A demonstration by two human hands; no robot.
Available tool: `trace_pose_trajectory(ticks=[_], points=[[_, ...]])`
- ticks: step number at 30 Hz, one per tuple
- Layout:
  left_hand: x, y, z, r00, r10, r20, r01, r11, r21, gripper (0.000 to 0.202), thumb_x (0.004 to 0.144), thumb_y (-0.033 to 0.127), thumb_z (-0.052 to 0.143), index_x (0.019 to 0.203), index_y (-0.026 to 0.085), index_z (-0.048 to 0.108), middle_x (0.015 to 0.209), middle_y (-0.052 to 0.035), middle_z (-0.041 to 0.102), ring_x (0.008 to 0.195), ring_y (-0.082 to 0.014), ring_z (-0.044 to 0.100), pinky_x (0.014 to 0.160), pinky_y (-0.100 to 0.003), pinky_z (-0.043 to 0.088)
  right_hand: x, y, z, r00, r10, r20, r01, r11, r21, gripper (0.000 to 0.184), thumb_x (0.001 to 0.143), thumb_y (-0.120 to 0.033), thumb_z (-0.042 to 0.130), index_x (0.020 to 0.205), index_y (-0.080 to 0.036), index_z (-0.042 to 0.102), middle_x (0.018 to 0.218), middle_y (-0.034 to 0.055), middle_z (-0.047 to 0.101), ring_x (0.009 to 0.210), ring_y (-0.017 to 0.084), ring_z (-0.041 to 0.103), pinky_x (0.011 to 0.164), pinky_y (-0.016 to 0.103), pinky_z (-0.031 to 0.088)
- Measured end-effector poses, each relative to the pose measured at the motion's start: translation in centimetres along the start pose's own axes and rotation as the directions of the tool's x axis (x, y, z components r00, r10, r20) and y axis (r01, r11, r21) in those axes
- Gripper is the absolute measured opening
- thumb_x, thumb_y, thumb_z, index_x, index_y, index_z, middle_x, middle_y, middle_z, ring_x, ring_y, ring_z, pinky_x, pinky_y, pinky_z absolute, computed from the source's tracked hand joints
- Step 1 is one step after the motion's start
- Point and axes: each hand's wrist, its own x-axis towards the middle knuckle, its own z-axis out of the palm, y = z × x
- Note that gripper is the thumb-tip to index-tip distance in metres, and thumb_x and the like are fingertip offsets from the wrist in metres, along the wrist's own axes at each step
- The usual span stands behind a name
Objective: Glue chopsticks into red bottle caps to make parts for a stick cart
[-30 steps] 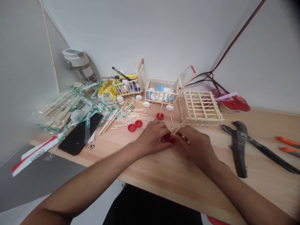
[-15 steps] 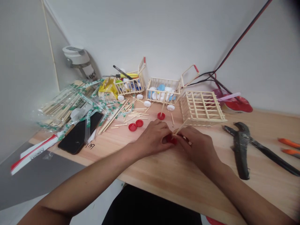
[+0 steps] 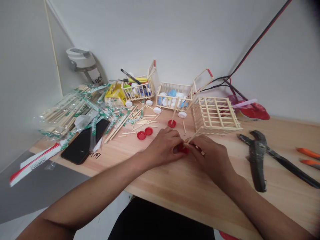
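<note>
My left hand [image 3: 165, 146] is closed on a red bottle cap [image 3: 183, 148] at the table's middle, its fingers hiding part of the cap. My right hand [image 3: 208, 153] pinches a thin wooden stick [image 3: 193, 135], whose lower end meets the cap and whose upper end slants to the right. Just beyond my hands, another red cap [image 3: 172, 123] lies with a stick standing up from it. Two loose red caps [image 3: 141, 135] rest to the left of my left hand. A slatted stick basket [image 3: 216, 115] stands behind my right hand.
Two small stick carts [image 3: 138, 88] holding caps stand against the wall. At left lie wrapped chopsticks [image 3: 67, 108], a phone [image 3: 83, 143], cut sticks [image 3: 143, 121] and a bottle [image 3: 83, 65]. Large black pliers [image 3: 258, 160] and orange handles [image 3: 308, 152] are at right.
Both hands keep nearly the same pose on the cap and stick. The view has shifted very slightly; nothing else has visibly moved.
</note>
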Motion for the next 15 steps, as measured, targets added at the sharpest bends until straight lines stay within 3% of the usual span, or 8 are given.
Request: trace_pose_trajectory(ticks=[15], points=[[0.00, 0.01, 0.06, 1.000, -0.003, -0.005, 0.002, 1.000, -0.002, 0.023, 0.082, 0.038, 0.064, 0.073, 0.017, 0.059, 0.083, -0.0040, 0.060, 0.085, -0.0198, 0.052, 0.079, -0.036, 0.042, -0.08, 0.11, 0.15, 1.000, 0.007, 0.004, -0.007, 1.000, 0.006, 0.025, 0.092, -0.024, 0.049, 0.069, -0.021, 0.056, 0.068, 0.0013, 0.060, 0.064, 0.014, 0.055, 0.058, 0.025, 0.039]])
